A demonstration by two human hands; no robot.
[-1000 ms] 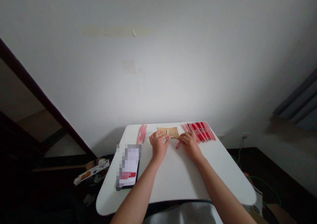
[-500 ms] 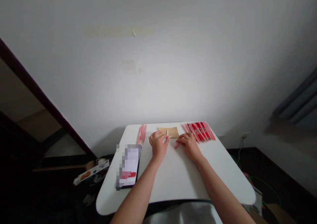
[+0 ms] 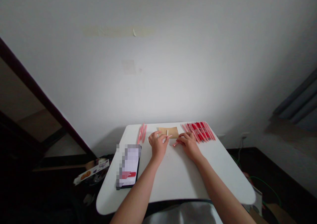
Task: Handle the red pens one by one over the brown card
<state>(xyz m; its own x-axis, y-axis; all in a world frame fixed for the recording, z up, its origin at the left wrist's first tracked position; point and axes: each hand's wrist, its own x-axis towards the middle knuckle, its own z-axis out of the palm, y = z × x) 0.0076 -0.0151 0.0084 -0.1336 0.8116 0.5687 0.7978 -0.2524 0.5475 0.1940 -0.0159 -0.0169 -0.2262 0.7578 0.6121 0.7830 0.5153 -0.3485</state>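
My left hand (image 3: 159,144) is closed in a pinch on a thin, pale pink stick-like piece (image 3: 170,136), whose kind is too small to tell. My right hand (image 3: 190,146) has its fingers closed on a short pink tube (image 3: 175,144), perhaps a pen part, which sticks out to the left just above the table. Between and beyond the hands lies a brown paper piece (image 3: 174,131). A small white stick (image 3: 167,132) shows over it. The two held pieces are apart from each other.
On the white table (image 3: 178,181), several pink and red pens (image 3: 201,131) lie in a row at the back right. A few pink pens (image 3: 142,133) lie at the back left. A phone (image 3: 131,168) rests at the left, close to my left forearm. The wall (image 3: 158,85) stands behind.
The pink tube in my right hand has turned from a steep slant to a flatter one, its end now further left. My left hand has hardly moved.
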